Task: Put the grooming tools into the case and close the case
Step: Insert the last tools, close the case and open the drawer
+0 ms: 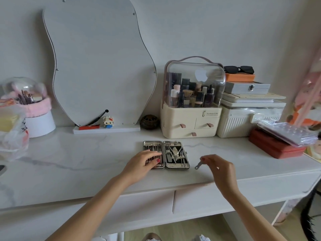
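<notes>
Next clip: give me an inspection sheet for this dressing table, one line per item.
Surface: white marbled tabletop, drawers below.
Job's things: manicure case lies open flat, tools in both halves; small metal tool outside it.
Clutter: cosmetics organiser, stacked boxes topped by sunglasses, red case, brush holder, plastic bag.
Grippers: left hand rests on the case's left half; right hand pinches the small metal tool.
Cables: nothing seen.
Surroundings: wavy mirror against the wall.

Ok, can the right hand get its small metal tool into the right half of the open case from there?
Probably yes. The right hand holds the small metal tool just beside the open case, whose right half lies uncovered; the left hand rests only on the left half.
</notes>
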